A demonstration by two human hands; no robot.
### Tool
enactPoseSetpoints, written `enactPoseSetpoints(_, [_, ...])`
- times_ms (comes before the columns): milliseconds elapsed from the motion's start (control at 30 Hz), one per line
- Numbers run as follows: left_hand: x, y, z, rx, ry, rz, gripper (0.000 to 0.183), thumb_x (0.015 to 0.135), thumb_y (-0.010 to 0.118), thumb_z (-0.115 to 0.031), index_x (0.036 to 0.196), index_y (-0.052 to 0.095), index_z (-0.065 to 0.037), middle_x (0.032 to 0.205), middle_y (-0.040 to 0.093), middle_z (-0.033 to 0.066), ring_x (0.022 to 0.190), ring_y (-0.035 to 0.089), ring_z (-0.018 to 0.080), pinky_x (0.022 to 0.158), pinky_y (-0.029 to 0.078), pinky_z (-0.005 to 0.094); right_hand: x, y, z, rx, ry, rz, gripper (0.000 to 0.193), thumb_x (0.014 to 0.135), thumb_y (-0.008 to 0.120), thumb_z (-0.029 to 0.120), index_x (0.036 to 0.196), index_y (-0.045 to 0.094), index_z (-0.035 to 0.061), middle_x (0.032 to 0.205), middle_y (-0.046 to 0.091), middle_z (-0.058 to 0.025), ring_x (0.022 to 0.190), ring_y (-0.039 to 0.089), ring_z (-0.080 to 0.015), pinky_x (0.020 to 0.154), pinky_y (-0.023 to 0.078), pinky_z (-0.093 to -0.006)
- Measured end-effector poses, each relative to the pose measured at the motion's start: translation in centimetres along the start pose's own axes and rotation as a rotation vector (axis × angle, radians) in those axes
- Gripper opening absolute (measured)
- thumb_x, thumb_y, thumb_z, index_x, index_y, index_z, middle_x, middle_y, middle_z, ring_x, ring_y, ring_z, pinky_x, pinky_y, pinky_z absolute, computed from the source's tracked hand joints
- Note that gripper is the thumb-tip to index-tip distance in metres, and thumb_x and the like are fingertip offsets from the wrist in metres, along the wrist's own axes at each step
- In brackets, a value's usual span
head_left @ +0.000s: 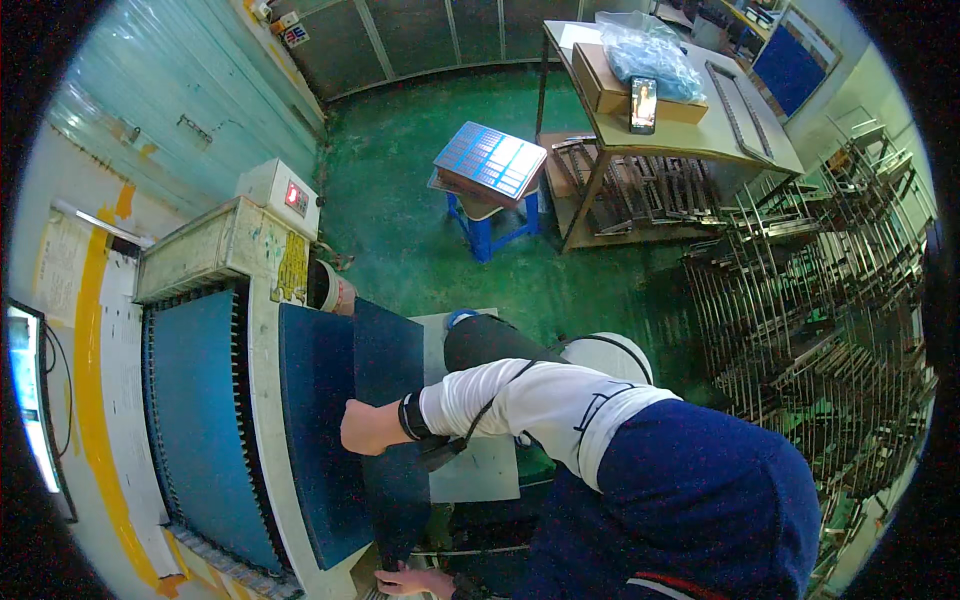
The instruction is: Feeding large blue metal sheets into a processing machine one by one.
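I am bent over towards a machine on my left. My right hand, in a white sleeve with a black wrist strap, grips the edge of a dark blue flat panel that stands on edge beside a second blue panel. My left hand shows at the bottom edge of the picture, its fingers on the lower end of the same dark panel; it is partly cut off. My blue vest covers the lower right.
The machine has a blue ribbed conveyor bed and a small white control box. A blue stool carries a stack of gridded trays. A wooden table holds a box, a bag and a phone. Metal racks fill the right.
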State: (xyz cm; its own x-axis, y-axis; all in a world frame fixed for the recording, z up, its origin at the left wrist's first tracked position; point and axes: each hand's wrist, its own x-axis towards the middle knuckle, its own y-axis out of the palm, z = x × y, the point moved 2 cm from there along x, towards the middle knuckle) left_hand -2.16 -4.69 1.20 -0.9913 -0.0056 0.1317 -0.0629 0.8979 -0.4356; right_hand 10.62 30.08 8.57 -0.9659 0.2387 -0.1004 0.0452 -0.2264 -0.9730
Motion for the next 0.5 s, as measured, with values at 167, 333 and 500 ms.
enactPoseSetpoints(167, [0.07,-0.03,0.12,0.011,0.005,-0.006,0.049,0.092,0.051,-0.044,0.121,0.050,-0.004,0.111,0.057,0.0167,0.096,0.055,0.0327,0.084,0.044,0.0432,0.17,-0.33,0.10,0.002,-0.003,0.050,0.015,0.070,0.070,0.024,0.080,0.071,0.0124,0.080,0.067,-0.0020,0.072,0.059,-0.0217,0.060,0.035,-0.0369])
enactPoseSetpoints(333, [0.08,0.22,0.09,0.023,0.007,-0.008,0.049,0.092,0.051,-0.044,0.121,0.051,-0.004,0.110,0.058,0.0167,0.096,0.055,0.0324,0.084,0.044,0.0427,0.44,-0.23,0.03,0.013,0.005,0.084,0.015,0.069,0.071,0.024,0.080,0.071,0.0125,0.079,0.066,-0.0019,0.072,0.059,-0.0219,0.060,0.035,-0.0371])
enactPoseSetpoints(500, [0.20,0.00,0.32,0.028,0.016,-0.001,0.049,0.092,0.051,-0.044,0.120,0.051,-0.004,0.110,0.059,0.0167,0.096,0.056,0.0321,0.084,0.044,0.0423,0.53,-0.13,0.04,0.004,0.008,0.096,0.016,0.070,0.071,0.023,0.081,0.071,0.0124,0.080,0.067,-0.0019,0.073,0.060,-0.0220,0.061,0.036,-0.0372])
